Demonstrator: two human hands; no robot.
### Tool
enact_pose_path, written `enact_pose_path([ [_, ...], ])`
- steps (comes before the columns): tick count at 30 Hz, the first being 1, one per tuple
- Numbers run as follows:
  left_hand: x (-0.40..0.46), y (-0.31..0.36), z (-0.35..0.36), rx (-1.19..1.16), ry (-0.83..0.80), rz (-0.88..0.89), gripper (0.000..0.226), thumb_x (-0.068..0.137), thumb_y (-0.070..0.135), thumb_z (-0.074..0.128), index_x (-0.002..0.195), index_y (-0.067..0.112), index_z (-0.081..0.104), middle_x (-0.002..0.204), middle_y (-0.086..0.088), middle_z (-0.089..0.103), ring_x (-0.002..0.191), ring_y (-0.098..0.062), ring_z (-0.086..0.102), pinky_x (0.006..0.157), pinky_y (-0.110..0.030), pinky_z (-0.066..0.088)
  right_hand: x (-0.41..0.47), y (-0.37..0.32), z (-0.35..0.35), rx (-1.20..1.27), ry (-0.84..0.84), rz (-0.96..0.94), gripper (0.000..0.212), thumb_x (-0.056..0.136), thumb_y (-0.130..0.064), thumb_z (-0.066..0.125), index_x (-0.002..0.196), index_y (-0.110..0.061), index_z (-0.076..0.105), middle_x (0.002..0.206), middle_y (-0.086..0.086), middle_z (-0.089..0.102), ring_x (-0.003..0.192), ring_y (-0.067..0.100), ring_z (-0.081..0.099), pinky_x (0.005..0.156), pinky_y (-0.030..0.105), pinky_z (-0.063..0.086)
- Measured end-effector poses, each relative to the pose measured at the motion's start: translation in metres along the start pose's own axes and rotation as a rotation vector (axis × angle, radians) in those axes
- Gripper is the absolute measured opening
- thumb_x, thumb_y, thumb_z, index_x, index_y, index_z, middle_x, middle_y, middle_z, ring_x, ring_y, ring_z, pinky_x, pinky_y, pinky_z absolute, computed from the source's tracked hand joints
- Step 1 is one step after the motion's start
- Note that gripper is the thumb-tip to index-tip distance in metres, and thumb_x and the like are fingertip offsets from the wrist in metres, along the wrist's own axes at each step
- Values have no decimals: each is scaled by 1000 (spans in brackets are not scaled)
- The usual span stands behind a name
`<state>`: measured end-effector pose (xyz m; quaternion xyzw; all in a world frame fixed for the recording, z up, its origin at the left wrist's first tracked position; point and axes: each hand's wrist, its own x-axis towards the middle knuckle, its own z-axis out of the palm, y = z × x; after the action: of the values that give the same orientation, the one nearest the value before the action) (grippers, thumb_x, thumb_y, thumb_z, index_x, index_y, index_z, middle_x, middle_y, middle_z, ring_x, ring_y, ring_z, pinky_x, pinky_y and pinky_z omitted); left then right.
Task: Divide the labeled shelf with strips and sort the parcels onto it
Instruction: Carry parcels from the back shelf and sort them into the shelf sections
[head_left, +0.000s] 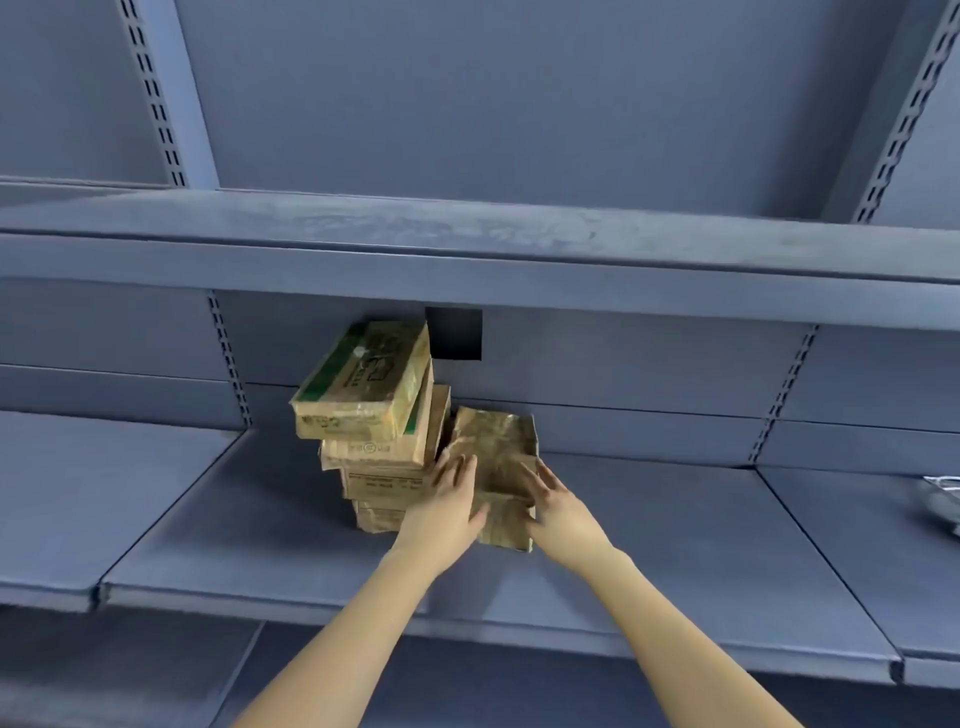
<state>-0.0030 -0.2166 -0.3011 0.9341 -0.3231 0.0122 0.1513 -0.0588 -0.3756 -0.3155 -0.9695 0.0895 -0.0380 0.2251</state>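
A leaning stack of several brown cardboard parcels (371, 410) stands on the blue-grey metal shelf (260, 545); the top one has a green edge. Right of the stack lies a flat brown parcel (496, 447) wrapped in glossy film. My left hand (447, 506) lies with straight fingers on the parcel's left side, touching the stack's edge. My right hand (558, 512) presses with straight fingers on the parcel's right side. A dark square label (453, 332) is on the back panel behind the stack.
An upper shelf (467, 244) overhangs the stack closely. Slotted uprights (228, 358) (784, 395) flank the bay. A pale object (943, 499) lies at the far right of the neighbouring shelf section. Bare shelf surface spreads left and right of the parcels.
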Motion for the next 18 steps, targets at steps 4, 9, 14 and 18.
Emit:
enact_pose_path([
  [4, 24, 0, 18, 20, 28, -13, 60, 100, 43, 27, 150, 14, 11, 158, -4, 8, 146, -19, -3, 116, -32, 9, 22, 19, 11, 91, -16, -34, 65, 93, -13, 49, 150, -23, 19, 158, -5, -4, 125, 24, 49, 94, 30, 45],
  [9, 35, -6, 31, -7, -42, -25, 61, 96, 53, 28, 149, 26, 15, 158, -3, -6, 145, -24, -7, 116, -39, 11, 21, 38, 12, 223, 7, 40, 60, 96, -6, 42, 149, -24, 20, 158, 6, 2, 115, 25, 56, 82, 16, 40],
  [14, 32, 7, 30, -375, -99, -99, 59, 92, 46, 48, 145, 35, 23, 158, -4, -10, 139, -21, 30, 101, -28, 37, 8, 45, 7, 321, 27, 80, 57, 94, -3, 39, 147, -22, 29, 101, -5, 52, 80, 7, 50, 67, 5, 37],
  [18, 25, 21, 24, -514, -61, -91, 54, 88, 43, 58, 138, 33, 40, 153, -4, 22, 135, -15, 34, 102, -21, 31, -17, 44, -7, 337, 77, 109, 60, 91, 0, 37, 144, -27, 31, 136, 5, 49, 107, 20, 55, 77, 17, 42],
])
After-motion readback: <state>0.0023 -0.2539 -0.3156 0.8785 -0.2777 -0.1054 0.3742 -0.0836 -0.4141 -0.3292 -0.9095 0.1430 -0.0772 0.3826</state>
